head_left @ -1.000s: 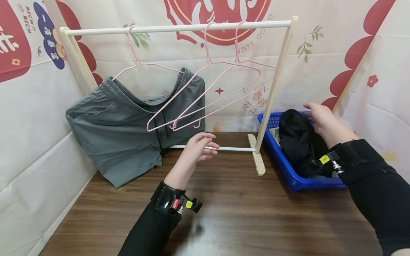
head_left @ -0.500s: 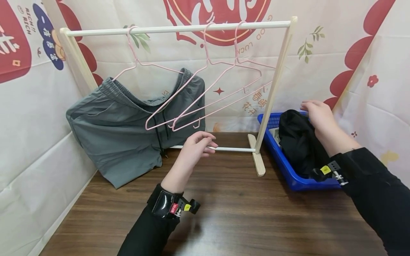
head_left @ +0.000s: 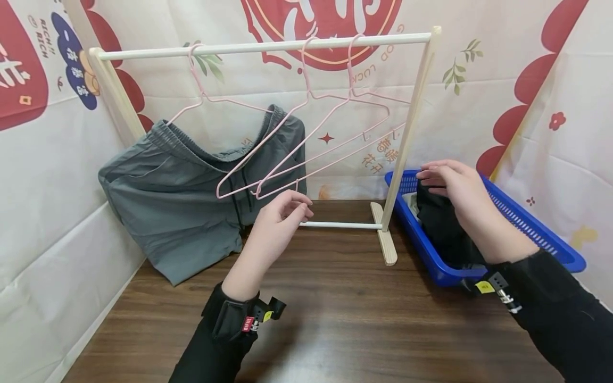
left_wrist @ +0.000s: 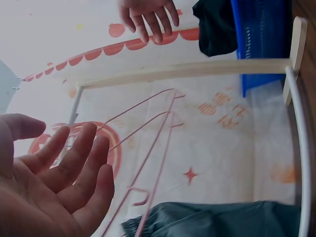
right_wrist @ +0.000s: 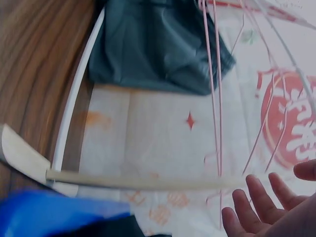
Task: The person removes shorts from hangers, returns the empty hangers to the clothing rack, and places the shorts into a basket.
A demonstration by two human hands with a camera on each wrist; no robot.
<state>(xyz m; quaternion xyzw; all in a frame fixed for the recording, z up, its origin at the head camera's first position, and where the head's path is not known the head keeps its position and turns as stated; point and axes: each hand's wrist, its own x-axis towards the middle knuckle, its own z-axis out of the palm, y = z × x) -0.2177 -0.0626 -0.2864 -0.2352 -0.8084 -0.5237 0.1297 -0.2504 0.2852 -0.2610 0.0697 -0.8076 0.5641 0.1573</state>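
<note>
Grey drawstring shorts hang from a pink hanger at the left of a small rack. Two bare pink hangers hang at the rack's right, overlapping the shorts. Just below these hangers is my left hand, fingers loosely bent and holding nothing; the left wrist view shows its palm bare. Over the blue basket hovers my right hand, fingers relaxed. Its palm is bare in the right wrist view. Black cloth in the basket is partly hidden by this hand.
The rack's top rail crosses above the hangers, and its right foot stands beside the basket. Light cloth shows at the basket's left side. Printed fabric encloses the wooden table.
My right hand has shifted left and lower, toward the front of the basket's black cloth. My left hand has drawn slightly left and toward me. The shorts stay hanging.
</note>
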